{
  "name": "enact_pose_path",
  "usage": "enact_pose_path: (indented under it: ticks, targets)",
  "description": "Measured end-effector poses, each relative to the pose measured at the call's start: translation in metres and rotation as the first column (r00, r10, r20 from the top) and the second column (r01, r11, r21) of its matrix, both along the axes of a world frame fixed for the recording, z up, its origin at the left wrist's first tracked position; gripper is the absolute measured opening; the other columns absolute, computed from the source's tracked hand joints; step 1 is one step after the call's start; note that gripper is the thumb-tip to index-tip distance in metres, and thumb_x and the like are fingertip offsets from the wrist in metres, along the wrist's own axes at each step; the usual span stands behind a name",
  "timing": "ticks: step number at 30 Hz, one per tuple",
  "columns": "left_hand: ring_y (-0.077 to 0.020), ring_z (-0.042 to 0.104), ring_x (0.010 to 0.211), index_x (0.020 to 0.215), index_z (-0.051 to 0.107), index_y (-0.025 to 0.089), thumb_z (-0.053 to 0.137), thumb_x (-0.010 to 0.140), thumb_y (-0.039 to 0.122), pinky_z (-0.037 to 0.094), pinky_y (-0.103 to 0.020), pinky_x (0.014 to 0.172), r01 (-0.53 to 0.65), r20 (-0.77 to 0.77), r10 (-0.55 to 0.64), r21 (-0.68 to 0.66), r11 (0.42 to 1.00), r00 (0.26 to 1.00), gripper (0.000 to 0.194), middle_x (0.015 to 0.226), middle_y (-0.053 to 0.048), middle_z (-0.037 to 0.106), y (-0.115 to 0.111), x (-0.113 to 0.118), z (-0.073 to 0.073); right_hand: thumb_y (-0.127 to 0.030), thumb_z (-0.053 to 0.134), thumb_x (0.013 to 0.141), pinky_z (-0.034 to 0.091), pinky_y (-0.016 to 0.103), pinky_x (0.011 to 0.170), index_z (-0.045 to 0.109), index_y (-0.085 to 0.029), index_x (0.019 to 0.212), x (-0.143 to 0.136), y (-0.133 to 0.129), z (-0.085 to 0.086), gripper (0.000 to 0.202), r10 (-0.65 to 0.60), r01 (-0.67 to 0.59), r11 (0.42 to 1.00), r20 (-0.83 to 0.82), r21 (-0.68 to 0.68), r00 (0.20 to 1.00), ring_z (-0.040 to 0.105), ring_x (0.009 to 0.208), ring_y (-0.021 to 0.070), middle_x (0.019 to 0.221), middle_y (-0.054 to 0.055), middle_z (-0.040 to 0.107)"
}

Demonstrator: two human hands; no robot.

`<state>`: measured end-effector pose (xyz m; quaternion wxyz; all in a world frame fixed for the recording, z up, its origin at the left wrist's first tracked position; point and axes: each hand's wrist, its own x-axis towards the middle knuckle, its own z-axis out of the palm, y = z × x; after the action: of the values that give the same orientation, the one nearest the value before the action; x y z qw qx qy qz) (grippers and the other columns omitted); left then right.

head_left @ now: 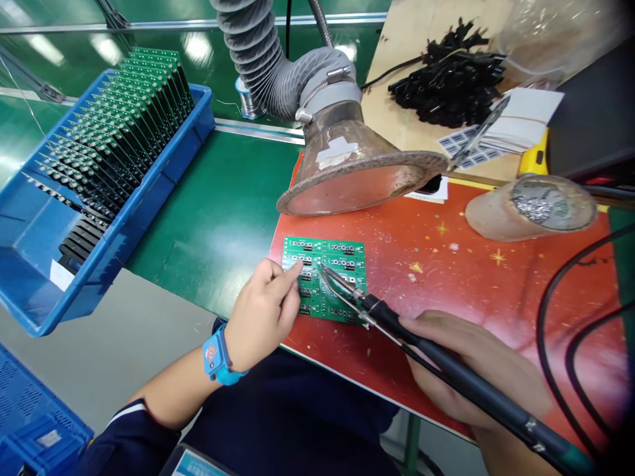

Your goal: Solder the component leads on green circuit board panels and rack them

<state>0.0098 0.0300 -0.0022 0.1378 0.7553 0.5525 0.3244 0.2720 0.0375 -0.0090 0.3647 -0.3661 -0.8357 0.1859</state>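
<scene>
Steadying matters most: keep the left hand (pixel 262 307) light on the circuit board (pixel 322 294), clear of the hot tip. It's curled, index at the board's 9 o'clock side; can't tell if it's pinching anything. Right hand (pixel 476 363), at 4 o'clock, grips the soldering iron (pixel 387 318); I'd touch briefly, feed sparingly. Board's flat on the tabletop (pixel 436 264), below the fume hood (pixel 357 152).

Count: 1 flat board, 1 iron, 1 hood, 1 solder spool (pixel 251 104) at 11, 1 blue bin (pixel 149 198) at 10; boards inside overlap, uncountable.
</scene>
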Motion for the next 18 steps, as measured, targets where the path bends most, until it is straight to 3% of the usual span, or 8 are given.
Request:
enact_pose_path:
  ticks: [2,5,9,18]
  targets:
    - [-0.0137,0.053,0.073,0.126,0.058,0.011,0.045,0.095,0.010,0.052,-0.027,0.065,0.019,0.023,-0.018,-0.009,1.000,1.000,0.033,0.084,-0.004,0.049,0.001,-0.004,0.001,-0.017,0.055,0.084,0.060,0.031,0.053,0.055,-0.032,0.131,-0.002,0.002,0.005,0.049,-0.024,0.023,0.999,0.022,0.040,0.999,0.067,0.056,0.0181,0.071,-0.001,0.070]
    - [-0.0117,0.049,0.066,0.116,0.063,0.012,0.050,0.095,0.011,0.048,-0.024,0.059,0.025,0.020,-0.025,0.029,0.999,0.999,0.025,0.077,-0.001,0.046,0.004,-0.006,0.001,-0.017,0.055,0.086,0.060,0.031,0.055,0.051,-0.031,0.135,-0.004,0.005,0.012,0.051,-0.056,0.049,0.993,0.067,0.104,0.996,0.069,0.061,0.0191,0.077,0.001,0.072]
    - [-0.0091,0.045,0.056,0.101,0.068,0.012,0.055,0.094,0.015,0.042,-0.022,0.051,-0.002,0.003,0.001,0.073,0.997,1.000,0.016,0.067,0.003,0.043,0.007,-0.004,0.000,-0.015,0.053,0.088,0.060,0.029,0.054,0.050,-0.030,0.136,-0.004,0.008,0.013,0.050,-0.041,0.034,0.995,0.075,0.094,0.996,0.070,0.064,0.0183,0.081,0.002,0.073]
    - [-0.0093,0.043,0.051,0.097,0.071,0.012,0.054,0.093,0.018,0.039,-0.022,0.048,-0.005,-0.029,0.008,0.082,0.997,1.000,0.018,0.061,0.003,0.044,0.011,0.002,-0.002,-0.014,0.053,0.088,0.059,0.024,0.060,0.057,-0.026,0.122,-0.006,0.005,0.009,0.035,-0.039,0.031,0.996,0.086,0.083,0.996,0.068,0.062,0.0136,0.077,0.000,0.070]
